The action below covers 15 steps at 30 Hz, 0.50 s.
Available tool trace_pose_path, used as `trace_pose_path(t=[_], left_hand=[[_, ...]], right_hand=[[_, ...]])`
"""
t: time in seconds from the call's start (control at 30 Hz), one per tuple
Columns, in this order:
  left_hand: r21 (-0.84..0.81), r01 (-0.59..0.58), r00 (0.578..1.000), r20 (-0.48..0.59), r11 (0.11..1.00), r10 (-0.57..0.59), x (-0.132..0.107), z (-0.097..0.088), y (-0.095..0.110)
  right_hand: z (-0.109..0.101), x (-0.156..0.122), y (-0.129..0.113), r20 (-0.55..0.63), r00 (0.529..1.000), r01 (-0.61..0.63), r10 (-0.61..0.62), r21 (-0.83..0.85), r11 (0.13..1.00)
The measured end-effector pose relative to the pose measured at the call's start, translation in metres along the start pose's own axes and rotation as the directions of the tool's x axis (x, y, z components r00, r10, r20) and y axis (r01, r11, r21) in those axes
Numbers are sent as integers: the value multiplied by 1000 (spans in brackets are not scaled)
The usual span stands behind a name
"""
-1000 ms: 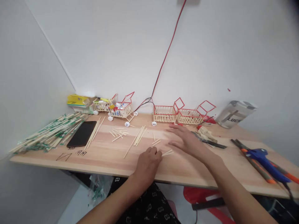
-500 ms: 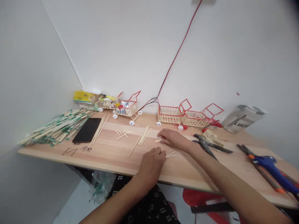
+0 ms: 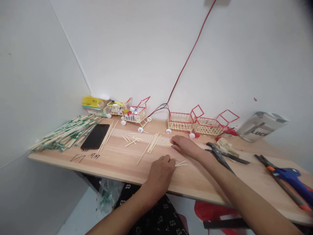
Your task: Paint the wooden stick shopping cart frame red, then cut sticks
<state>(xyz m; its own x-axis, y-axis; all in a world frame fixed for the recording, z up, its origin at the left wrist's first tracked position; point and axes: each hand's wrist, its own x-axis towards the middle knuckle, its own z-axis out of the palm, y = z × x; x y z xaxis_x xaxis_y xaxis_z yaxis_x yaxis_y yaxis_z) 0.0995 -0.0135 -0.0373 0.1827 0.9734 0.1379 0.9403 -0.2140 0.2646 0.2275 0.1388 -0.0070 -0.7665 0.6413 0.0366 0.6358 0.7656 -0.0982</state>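
Observation:
My right hand (image 3: 185,147) rests on the tabletop with its fingers bent together, and the ends of short wooden sticks (image 3: 169,144) stick out at its fingertips. Closer to the front edge, my left hand (image 3: 161,171) lies with curled fingers; what they hold, if anything, is hidden. Right beside its knuckles, a few more short sticks (image 3: 181,164) lie on the wood. To the left of both hands lies a small group of longer sticks (image 3: 153,143). Farther left, several short sticks (image 3: 132,138) are scattered in a loose pile.
Miniature stick carts (image 3: 181,121) with red rims stand along the wall; another cart (image 3: 134,116) holds small items. Pliers (image 3: 220,155), blue-handled cutters (image 3: 286,174) and a tin (image 3: 261,126) are at right. A phone (image 3: 95,136) and wrapped chopsticks (image 3: 66,132) are at left.
The whole view has shifted slightly, so things appear farther right. My right hand has moved slightly, and more of the stick ends shows at its fingertips. The left hand stays curled in place.

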Motion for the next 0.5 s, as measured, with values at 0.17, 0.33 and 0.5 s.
trace_pose_path(t=[0.17, 0.33, 0.5], left_hand=[[-12, -1, 1000, -12, 1000, 1, 0, -2, 0], [-28, 9, 1000, -12, 1000, -9, 0, -6, 2], [-27, -5, 1000, -21, 1000, 5, 1, -5, 0]], right_hand=[[0, 3, -4, 30, 992, -116, 119, -98, 988], [-3, 11, -16, 74, 973, -206, 219, -155, 966], [-3, 16, -23, 97, 967, -218, 234, -156, 963]])
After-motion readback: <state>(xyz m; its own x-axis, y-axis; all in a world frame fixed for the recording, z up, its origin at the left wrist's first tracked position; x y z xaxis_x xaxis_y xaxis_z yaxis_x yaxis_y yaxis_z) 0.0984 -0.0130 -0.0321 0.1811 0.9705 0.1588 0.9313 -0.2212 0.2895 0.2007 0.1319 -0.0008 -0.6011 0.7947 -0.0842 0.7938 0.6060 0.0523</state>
